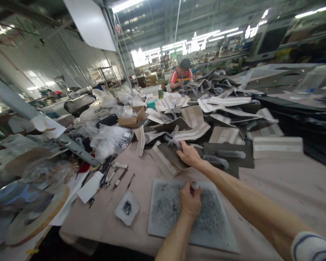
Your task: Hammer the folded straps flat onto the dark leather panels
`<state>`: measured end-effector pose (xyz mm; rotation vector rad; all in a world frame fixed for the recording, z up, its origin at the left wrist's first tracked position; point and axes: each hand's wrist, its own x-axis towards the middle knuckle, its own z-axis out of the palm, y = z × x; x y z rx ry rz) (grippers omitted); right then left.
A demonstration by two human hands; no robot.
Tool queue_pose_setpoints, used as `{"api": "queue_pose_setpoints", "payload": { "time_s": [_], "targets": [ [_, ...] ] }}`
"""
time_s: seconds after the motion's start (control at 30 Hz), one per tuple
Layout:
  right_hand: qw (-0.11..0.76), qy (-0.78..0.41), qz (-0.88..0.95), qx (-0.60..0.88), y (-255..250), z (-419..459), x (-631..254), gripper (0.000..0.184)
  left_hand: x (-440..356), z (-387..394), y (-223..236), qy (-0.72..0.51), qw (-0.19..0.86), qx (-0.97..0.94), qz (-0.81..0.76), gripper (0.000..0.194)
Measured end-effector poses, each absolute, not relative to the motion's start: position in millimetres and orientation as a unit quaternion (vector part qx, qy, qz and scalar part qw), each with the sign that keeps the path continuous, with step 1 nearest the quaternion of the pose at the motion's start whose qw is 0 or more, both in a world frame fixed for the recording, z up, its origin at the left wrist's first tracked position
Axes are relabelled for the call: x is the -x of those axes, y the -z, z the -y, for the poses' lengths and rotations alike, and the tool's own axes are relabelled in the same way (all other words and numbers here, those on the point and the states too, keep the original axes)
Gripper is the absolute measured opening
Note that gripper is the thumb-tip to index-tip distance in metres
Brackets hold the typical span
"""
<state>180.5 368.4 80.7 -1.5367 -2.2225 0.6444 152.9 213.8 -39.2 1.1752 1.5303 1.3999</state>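
My left hand (190, 203) is closed around a short tool with a rounded end (194, 185); the rest of the tool is hidden in the fist. It rests over a grey, scuffed cutting slab (163, 221). Farther forward, my right hand (190, 155) reaches into the pile, thumb and forefinger on a plastic-wrapped bag handle (175, 137). That handle lies by a dark panel (171, 155) with a beige and white strip (163, 159). Right of this hand, another dark panel (233, 148) carries a wrapped handle (229, 155).
Left of the slab lies a small whitish block (127, 208) with a black smudge. Hand tools (121, 178) and a white card (90, 186) are nearby. Plastic bags (108, 141), an open carton (132, 117) and a slanted metal post (43, 112) stand left. A co-worker (180, 76) sits beyond the pile.
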Motion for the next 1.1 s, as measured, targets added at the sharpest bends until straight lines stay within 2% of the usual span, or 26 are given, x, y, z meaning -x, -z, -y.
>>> {"api": "queue_pose_setpoints", "payload": {
  "time_s": [0.1,0.2,0.27,0.33,0.47,0.63,0.73,0.83,0.9,1.0,1.1],
  "targets": [
    [0.2,-0.175,0.779,0.568,-102.8,-334.5,-228.0,0.064,-150.8,-214.0,39.6,-0.554,0.357,-0.458,-0.597,0.011],
    [0.195,-0.128,0.768,0.596,-104.0,-277.0,-277.2,0.068,-147.1,-214.2,43.5,-0.596,0.351,-0.415,-0.591,0.017],
    [0.187,-0.132,0.748,0.623,-85.9,-226.0,-298.6,0.068,-144.4,-213.3,46.7,-0.644,0.331,-0.356,-0.591,0.022],
    [0.177,-0.191,0.733,0.628,-55.6,-174.7,-308.3,0.07,-142.1,-211.4,48.1,-0.685,0.319,-0.294,-0.585,0.029],
    [0.148,-0.293,0.695,0.64,0.9,-107.7,-303.8,0.071,-141.2,-209.7,39.7,-0.691,0.359,-0.291,-0.556,0.045],
    [0.129,-0.328,0.679,0.644,11.6,-101.7,-297.6,0.066,-149.9,-218.0,19.1,-0.62,0.459,-0.395,-0.498,0.032],
    [0.107,-0.334,0.689,0.634,2.3,-108.3,-299.5,0.074,-156.8,-219.8,19.2,-0.58,0.502,-0.419,-0.487,0.031],
    [0.124,-0.27,0.703,0.646,-6.2,-112.6,-299.3,0.085,-160.2,-216.1,29.4,-0.547,0.521,-0.439,-0.486,0.03],
    [0.141,-0.217,0.723,0.64,-8.7,-116.7,-297.7,0.078,-160.2,-213.3,35.6,-0.544,0.523,-0.445,-0.482,0.028],
    [0.129,-0.196,0.755,0.613,-5.1,-123.7,-294.3,0.045,-158.7,-211.9,38.3,-0.544,0.532,-0.44,-0.477,0.026],
    [0.12,-0.191,0.758,0.611,4.4,-127.1,-291.9,0.035,-157.5,-212.6,36.0,-0.542,0.542,-0.433,-0.474,0.026]
  ]
}}
